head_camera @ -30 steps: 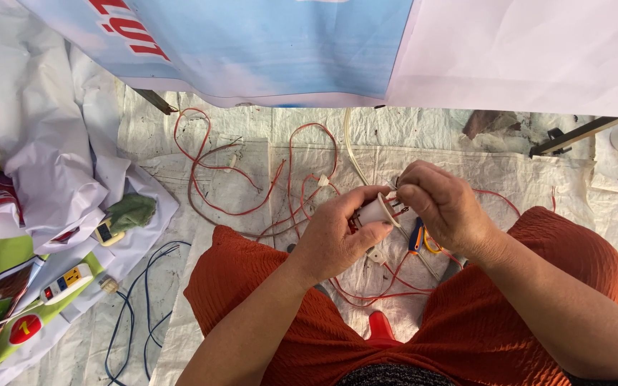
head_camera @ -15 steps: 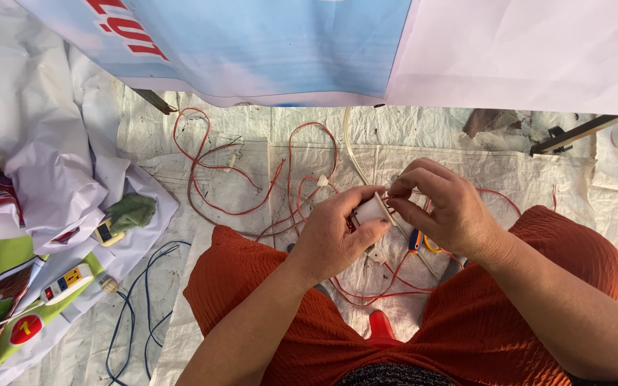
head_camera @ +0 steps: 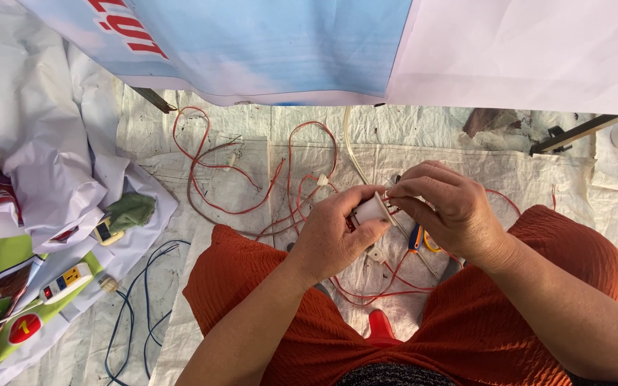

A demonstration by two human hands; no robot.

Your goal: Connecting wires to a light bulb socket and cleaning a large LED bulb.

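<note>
A small white plastic block-shaped part (head_camera: 371,210) sits above the lap, over orange ribbed cloth (head_camera: 252,279). The left hand (head_camera: 337,236) clasps it between thumb and fingers; the right hand (head_camera: 448,207) pinches at its upper end. Thin red wires (head_camera: 252,204) loop on the white woven sheet (head_camera: 202,143) beyond. A white power strip (head_camera: 66,282) lies far left.
</note>
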